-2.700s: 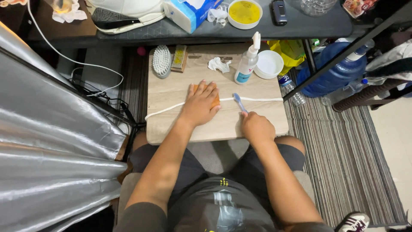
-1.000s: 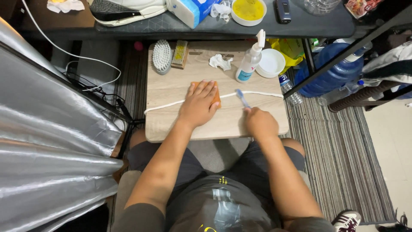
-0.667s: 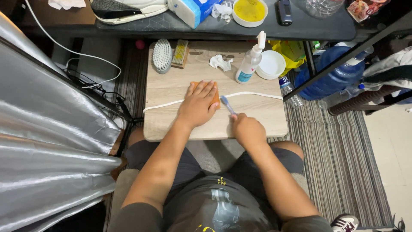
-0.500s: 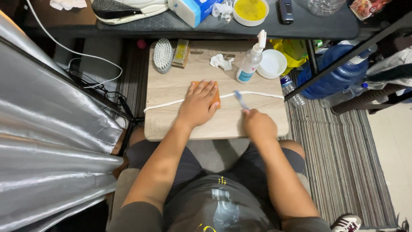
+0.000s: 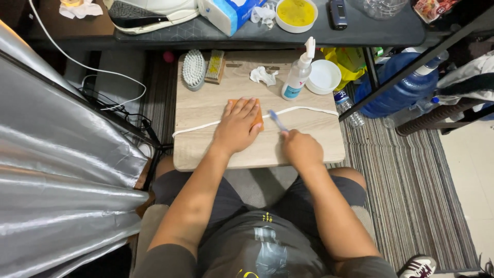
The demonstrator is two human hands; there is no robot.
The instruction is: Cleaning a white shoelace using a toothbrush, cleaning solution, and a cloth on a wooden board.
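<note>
A person is sitting at a small wooden table (image 5: pixel 206 149) in the middle of the frame, seen from above. At the left edge of the table, one end of a white lace (image 5: pixel 301 109) is hanging over; it is running rightward across the tabletop. The left hand (image 5: pixel 237 126) is lying flat with fingers spread and relaxed, pressing an orange pad (image 5: pixel 258 116) and the lace down. Just right of it, the right hand (image 5: pixel 301 149) is clenching the handle of a small blue toothbrush (image 5: pixel 277 120), its head touching the lace. Judging from this, the scrubbing looks under way near the lace's middle, with the stretch toward the right still to be covered. Behind, toward the top, a scrubbing brush (image 5: pixel 194 69), a spray bottle (image 5: pixel 298 77) and a white bowl (image 5: pixel 324 76) are standing unused.
</note>
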